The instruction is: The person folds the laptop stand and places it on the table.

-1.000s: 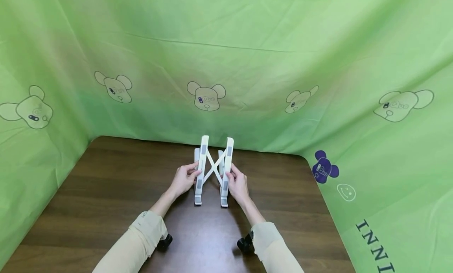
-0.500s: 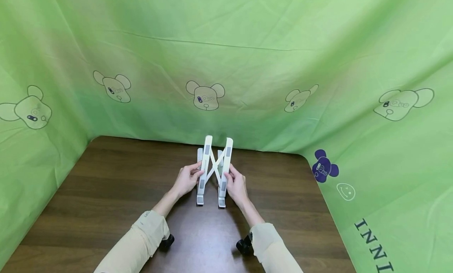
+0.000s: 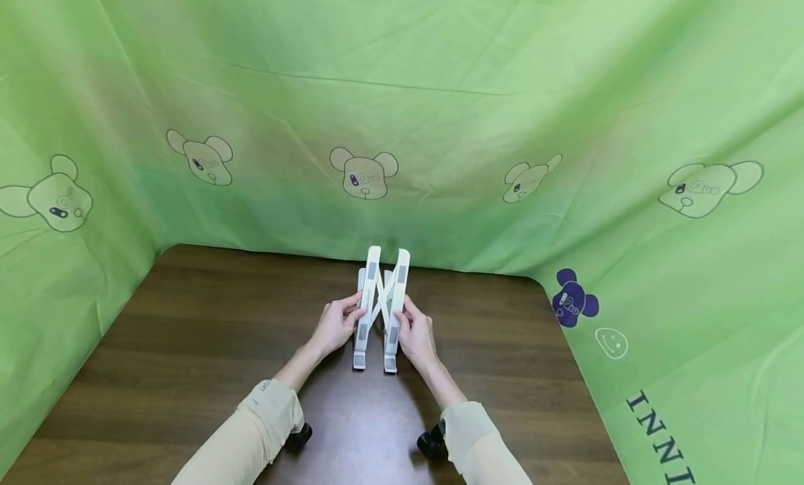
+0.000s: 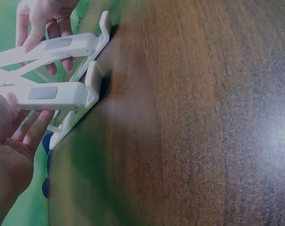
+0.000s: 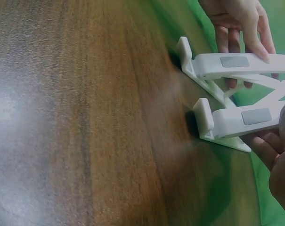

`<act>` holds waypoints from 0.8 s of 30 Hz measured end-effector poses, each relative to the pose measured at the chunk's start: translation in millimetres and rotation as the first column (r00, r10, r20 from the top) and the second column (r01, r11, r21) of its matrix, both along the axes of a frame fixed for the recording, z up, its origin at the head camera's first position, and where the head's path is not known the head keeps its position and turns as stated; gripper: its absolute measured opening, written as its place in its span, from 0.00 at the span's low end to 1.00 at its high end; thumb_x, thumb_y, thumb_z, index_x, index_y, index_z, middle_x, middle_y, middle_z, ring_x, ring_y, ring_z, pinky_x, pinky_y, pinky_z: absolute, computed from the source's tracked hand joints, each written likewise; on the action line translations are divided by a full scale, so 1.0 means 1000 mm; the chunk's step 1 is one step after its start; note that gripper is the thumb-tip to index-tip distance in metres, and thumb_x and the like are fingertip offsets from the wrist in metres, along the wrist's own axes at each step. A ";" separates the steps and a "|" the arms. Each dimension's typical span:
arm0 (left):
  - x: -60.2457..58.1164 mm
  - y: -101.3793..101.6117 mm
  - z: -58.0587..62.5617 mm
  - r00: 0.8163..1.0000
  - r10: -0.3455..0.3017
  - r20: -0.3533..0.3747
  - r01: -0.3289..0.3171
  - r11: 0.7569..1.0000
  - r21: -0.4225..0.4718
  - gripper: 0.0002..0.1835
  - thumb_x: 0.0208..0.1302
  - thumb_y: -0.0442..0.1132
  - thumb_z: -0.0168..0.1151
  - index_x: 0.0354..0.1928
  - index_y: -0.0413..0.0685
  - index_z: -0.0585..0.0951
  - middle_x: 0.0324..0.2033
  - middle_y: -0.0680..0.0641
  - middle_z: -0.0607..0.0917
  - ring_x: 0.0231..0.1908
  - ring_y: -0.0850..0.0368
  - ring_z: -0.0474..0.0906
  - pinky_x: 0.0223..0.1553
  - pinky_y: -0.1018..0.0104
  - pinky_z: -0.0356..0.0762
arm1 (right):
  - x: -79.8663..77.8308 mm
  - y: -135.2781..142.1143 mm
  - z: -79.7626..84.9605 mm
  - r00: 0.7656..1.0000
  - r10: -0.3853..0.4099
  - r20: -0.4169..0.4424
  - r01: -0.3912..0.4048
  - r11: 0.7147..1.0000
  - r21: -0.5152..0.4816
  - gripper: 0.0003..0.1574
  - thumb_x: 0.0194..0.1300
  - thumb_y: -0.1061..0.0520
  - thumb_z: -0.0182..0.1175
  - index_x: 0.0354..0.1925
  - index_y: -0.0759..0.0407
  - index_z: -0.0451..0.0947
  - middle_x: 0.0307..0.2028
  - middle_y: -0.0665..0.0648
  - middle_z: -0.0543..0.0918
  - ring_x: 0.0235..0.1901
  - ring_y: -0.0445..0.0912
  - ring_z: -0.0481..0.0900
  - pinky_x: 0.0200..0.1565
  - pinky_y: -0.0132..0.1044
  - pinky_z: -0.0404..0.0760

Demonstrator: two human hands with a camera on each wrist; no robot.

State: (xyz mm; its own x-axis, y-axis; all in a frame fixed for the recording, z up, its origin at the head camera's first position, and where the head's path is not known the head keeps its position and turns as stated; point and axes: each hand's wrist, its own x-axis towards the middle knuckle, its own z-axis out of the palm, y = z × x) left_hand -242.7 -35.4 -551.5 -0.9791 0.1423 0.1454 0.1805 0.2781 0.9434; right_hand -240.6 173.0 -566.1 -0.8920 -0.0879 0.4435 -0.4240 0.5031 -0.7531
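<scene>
The white stand (image 3: 368,295) is at the far part of the brown table (image 3: 188,345), in the middle between left and right. The left hand (image 3: 335,327) holds its left bar (image 4: 62,95) between thumb and fingers; the right hand (image 3: 417,336) holds the right bar (image 5: 248,117) in the same way. The two bars are near each other but apart, and thin struts (image 3: 382,299) cross between them. Behind hangs a green cloth (image 3: 402,45).
</scene>
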 end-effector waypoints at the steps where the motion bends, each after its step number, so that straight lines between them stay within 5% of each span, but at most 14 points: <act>1: 0.000 0.000 -0.001 1.000 -0.003 0.000 0.003 1.000 0.004 0.25 0.77 0.26 0.64 0.73 0.30 0.78 0.51 0.27 0.91 0.47 0.37 0.93 0.39 0.56 0.94 | -0.001 0.001 -0.005 1.000 0.014 -0.024 -0.014 1.000 -0.002 0.23 0.78 0.67 0.62 0.68 0.65 0.82 0.32 0.68 0.93 0.29 0.60 0.94 0.31 0.44 0.89; 8: 0.000 0.001 -0.004 1.000 -0.024 -0.008 0.024 0.999 0.033 0.25 0.77 0.25 0.62 0.73 0.27 0.76 0.53 0.24 0.89 0.51 0.32 0.92 0.44 0.47 0.95 | -0.036 0.014 -0.068 0.995 0.006 -0.095 0.000 0.998 0.069 0.25 0.81 0.58 0.63 0.72 0.48 0.80 0.28 0.55 0.94 0.26 0.41 0.92 0.29 0.31 0.83; 17: -0.001 0.003 -0.001 0.999 -0.037 -0.002 0.037 0.999 0.035 0.25 0.77 0.25 0.63 0.73 0.29 0.76 0.54 0.25 0.89 0.51 0.32 0.92 0.41 0.53 0.95 | -0.038 0.012 -0.065 0.999 0.029 -0.041 -0.025 0.997 0.079 0.25 0.80 0.60 0.64 0.70 0.48 0.80 0.33 0.57 0.96 0.30 0.45 0.94 0.29 0.33 0.86; 18: -0.001 0.003 -0.001 0.999 -0.035 -0.001 0.035 0.999 0.032 0.25 0.77 0.25 0.63 0.73 0.29 0.76 0.54 0.25 0.89 0.51 0.32 0.92 0.41 0.55 0.95 | -0.043 0.012 -0.075 0.999 0.016 -0.029 -0.013 0.995 0.095 0.25 0.80 0.60 0.64 0.70 0.47 0.80 0.33 0.56 0.96 0.29 0.42 0.93 0.28 0.30 0.84; 24: 0.003 0.007 -0.004 0.999 -0.033 0.011 0.033 0.998 0.050 0.26 0.77 0.25 0.63 0.74 0.29 0.76 0.53 0.25 0.90 0.50 0.33 0.93 0.40 0.57 0.95 | -0.040 0.008 -0.076 0.999 -0.016 -0.047 0.024 0.986 0.163 0.28 0.79 0.61 0.65 0.72 0.48 0.78 0.30 0.54 0.94 0.19 0.35 0.77 0.21 0.29 0.74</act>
